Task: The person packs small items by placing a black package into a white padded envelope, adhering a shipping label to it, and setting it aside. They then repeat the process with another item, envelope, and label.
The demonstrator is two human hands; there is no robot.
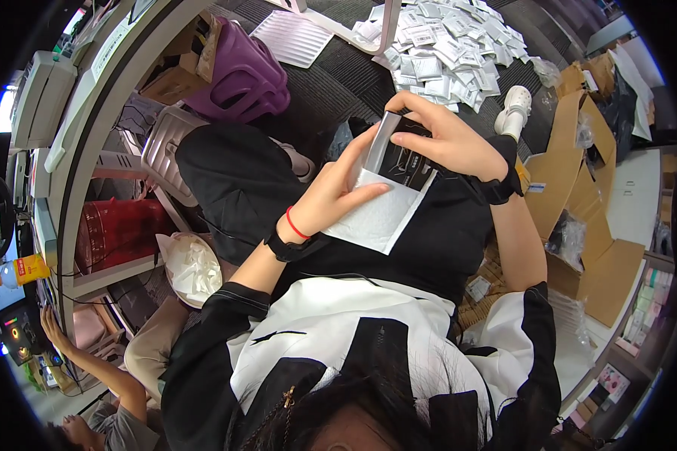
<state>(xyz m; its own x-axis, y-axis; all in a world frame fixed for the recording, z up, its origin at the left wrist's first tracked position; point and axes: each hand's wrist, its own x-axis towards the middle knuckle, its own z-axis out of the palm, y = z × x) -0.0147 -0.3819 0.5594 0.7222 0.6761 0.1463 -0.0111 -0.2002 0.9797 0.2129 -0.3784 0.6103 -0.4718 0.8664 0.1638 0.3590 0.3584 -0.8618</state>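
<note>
Pinching the white envelope in left hand, seemingly for steadiness; pinching the black packet in right hand.

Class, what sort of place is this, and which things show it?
Probably a parcel-packing area: a large pile of white packets, an open cardboard box and a white padded envelope in hand suggest so.

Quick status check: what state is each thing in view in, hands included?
White envelope: open, black packet partway out of its mouth.
Black packet: partly covered by the envelope.
Left hand: gripping the envelope.
Right hand: gripping the black packet.
Envelope pile: loosely heaped.
Cardboard box: open, flaps spread.
White scraps: crumpled.
</note>
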